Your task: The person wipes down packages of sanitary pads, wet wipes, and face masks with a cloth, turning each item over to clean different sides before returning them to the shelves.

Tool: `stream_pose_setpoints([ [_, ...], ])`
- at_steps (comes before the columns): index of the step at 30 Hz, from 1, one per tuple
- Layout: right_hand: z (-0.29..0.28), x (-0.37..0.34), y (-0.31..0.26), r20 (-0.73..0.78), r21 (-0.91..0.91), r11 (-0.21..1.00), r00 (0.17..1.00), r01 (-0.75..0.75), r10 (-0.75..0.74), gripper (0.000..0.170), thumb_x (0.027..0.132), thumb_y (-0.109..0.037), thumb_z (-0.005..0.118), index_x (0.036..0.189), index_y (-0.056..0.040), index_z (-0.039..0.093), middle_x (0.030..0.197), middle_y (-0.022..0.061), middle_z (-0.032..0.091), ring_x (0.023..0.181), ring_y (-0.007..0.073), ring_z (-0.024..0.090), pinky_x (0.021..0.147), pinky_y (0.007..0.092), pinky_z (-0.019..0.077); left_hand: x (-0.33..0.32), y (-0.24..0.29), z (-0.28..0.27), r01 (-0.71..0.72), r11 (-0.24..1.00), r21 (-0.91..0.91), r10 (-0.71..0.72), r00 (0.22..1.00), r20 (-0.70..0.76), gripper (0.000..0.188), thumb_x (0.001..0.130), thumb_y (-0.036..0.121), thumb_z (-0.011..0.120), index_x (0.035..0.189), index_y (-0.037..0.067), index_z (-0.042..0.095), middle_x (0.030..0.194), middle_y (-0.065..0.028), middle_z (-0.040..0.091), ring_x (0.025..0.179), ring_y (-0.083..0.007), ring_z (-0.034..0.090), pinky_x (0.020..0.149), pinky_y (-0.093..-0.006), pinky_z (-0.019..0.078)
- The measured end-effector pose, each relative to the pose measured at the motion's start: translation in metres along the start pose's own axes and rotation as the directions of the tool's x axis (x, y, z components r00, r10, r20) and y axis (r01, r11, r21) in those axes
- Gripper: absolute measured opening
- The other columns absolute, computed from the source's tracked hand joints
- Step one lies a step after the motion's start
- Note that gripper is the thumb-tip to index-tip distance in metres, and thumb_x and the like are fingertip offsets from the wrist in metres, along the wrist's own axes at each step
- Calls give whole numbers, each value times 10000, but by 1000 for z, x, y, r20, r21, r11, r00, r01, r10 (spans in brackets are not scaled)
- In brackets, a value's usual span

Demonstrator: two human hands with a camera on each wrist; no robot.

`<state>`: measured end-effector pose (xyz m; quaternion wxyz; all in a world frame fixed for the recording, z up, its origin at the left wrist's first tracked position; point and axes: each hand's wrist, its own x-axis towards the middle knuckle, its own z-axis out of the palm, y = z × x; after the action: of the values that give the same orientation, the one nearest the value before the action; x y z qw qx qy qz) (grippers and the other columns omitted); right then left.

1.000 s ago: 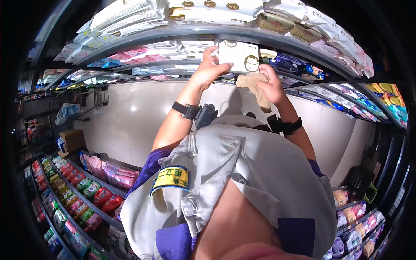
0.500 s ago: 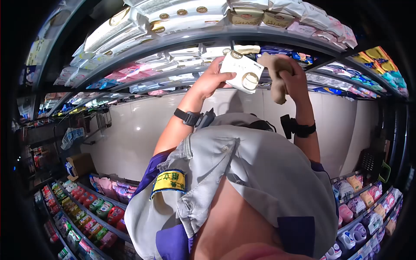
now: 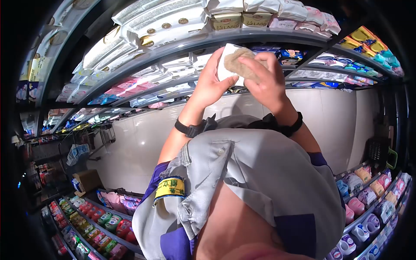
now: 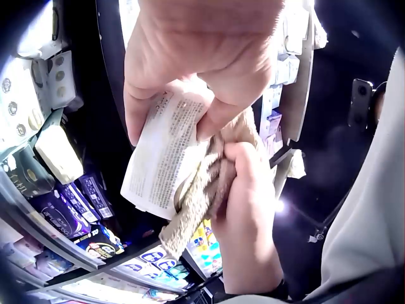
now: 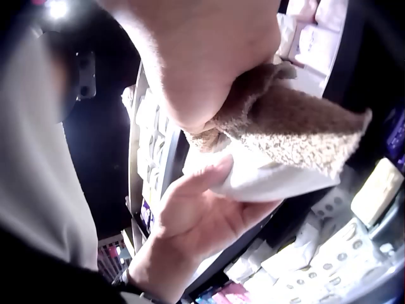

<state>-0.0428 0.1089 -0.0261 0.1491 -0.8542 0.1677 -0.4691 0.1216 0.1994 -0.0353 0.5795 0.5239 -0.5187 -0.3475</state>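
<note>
A white printed package [image 3: 222, 71] is gripped by the left hand [image 3: 210, 84], its thumb on the near face. The right hand [image 3: 268, 82] holds a tan cloth [image 3: 238, 60] bunched in its fingers and presses it on the package's face. In the left wrist view, small print covers the side of the package [image 4: 166, 152] between the left hand's [image 4: 202, 57] thumb and fingers, with the cloth [image 4: 193, 206] along its edge. The right wrist view shows the cloth [image 5: 297, 126] lying over the package [image 5: 266, 180], the left hand [image 5: 202, 221] beneath.
Shelves of white packs [image 3: 173, 32] curve across the front, a grey shelf edge [image 3: 182, 47] just beyond the hands. Yellow packs [image 3: 364, 39] sit at the right. Bottles [image 3: 112, 223] line shelves at the lower left, near a cardboard box [image 3: 89, 178]. Pale floor [image 3: 130, 147] lies below.
The right hand has moved left, bringing the cloth from beside the package onto its face. The left hand has turned the package. The view has shifted along the shelves.
</note>
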Motion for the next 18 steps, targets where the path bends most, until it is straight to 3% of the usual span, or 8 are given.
stream_pose_setpoints([
  [2,-4,-8,22,-86,-26,998,995,-54,51,437,669,-24,711,1095,-121,700,955,98,568,826,292,592,727,374,505,-5,-2,-6,42,997,-68,-43,999,-3,808,813,-31,723,1488,3,279,1383,-136,485,1276,-201,470,1071,-318,375],
  [4,-21,-3,33,102,60,919,918,-390,383,419,704,12,626,1111,-67,681,913,117,560,774,261,565,692,330,475,-10,2,-12,52,998,-47,-53,998,-29,829,795,-37,736,1488,-6,281,1408,-155,469,1303,-216,454,1096,-326,347],
  [5,-27,1,36,163,80,845,843,-529,513,352,746,-42,578,1076,-45,699,902,148,602,809,292,612,747,344,510,-11,7,-14,17,1000,10,-16,1000,-9,835,790,-45,736,1490,-6,282,1421,-162,461,1317,-221,447,1099,-326,343],
  [8,-34,12,27,209,207,836,858,-508,469,356,738,-56,588,1077,-31,694,960,139,615,837,263,625,751,347,512,-13,14,-12,-60,977,202,54,998,37,793,782,-122,695,1473,-13,324,1452,-169,443,1361,-232,417,1122,-325,314],
  [10,-33,26,4,170,284,932,969,-224,181,358,760,-22,590,1105,-38,683,937,128,582,835,261,612,743,341,505,-11,6,-10,-164,941,296,160,986,35,738,791,-88,708,1444,12,381,1401,-151,504,1309,-232,475,1095,-331,361],
  [13,-23,37,-18,125,382,915,988,-130,88,369,755,-14,612,1114,-62,686,929,120,562,827,262,595,745,347,498,-12,19,-5,-139,987,74,143,988,-55,681,793,-134,673,1410,11,424,1327,-117,546,1247,-201,511,1055,-323,405],
  [15,-23,38,-18,127,403,903,986,-147,103,373,749,-12,626,1114,-62,685,939,111,555,824,258,590,748,347,497,-13,20,-14,-91,988,126,98,994,-53,665,797,-125,677,1400,12,430,1311,-104,554,1221,-185,523,1039,-315,415],
  [18,-25,28,6,111,266,957,990,-119,92,359,760,-1,632,1115,-34,673,944,126,561,820,266,596,739,350,501,-17,18,-23,-52,992,116,56,998,-33,690,793,-101,691,1412,8,403,1323,-94,534,1232,-190,514,1058,-324,402],
])
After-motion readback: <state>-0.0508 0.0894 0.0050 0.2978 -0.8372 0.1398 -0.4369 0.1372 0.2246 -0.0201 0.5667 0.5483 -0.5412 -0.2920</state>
